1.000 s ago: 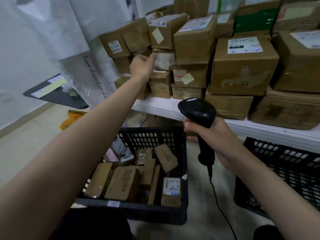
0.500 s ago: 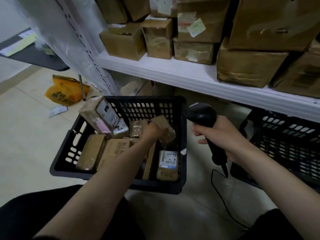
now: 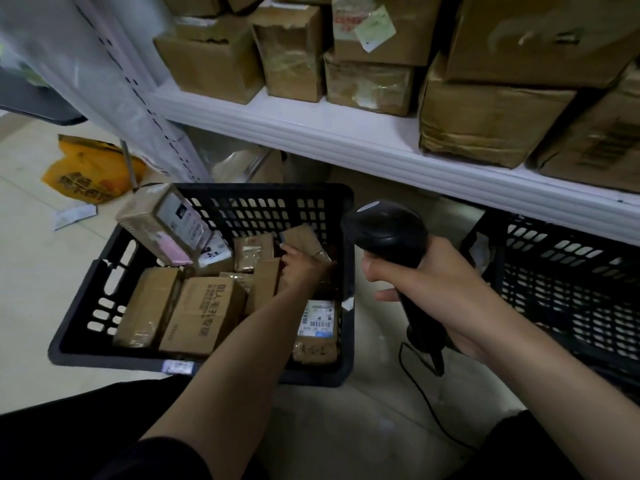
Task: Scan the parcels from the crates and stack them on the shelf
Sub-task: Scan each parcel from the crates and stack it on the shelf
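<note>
Storeroom floor, pale tile, dim light. White shelf (image 3: 346, 133) runs across the top, already loaded with big brown cartons (image 3: 485, 119) stacked two high, so free space up there looks tight. Below it sit two black plastic crates: near crate (image 3: 86, 351) in the middle with about ten small parcels in it, second crate (image 3: 571, 289) at right, contents not visible.

Parcels are small taped cardboard boxes; they look light and stiff, tape may be a bit slick, so grip across the short sides rather than on flat faces. A labelled box (image 3: 162, 226) leans on the crate's back left rim, tilted, could tip if bumped. Another parcel (image 3: 317, 327) stands on end at the right wall, barcode label facing up.

Left hand (image 3: 304, 268) is down in the crate, fingers curled onto a flat brown parcel (image 3: 304, 237) near the back right; looks like a grip starting, cannot tell if it is fully closed round it. Neighbouring boxes crowd it on the left, so lifting straight up seems safest.

Right hand (image 3: 440, 292) is wrapped tight round the handle of a black scanner (image 3: 384, 233), held just right of the crate, head pointing toward the parcels. Scanner cable (image 3: 426, 403) trails on the floor, possible snag.

Yellow bag (image 3: 86, 171) and paper slip (image 3: 74, 216) lie on the floor at left, out of the way.
</note>
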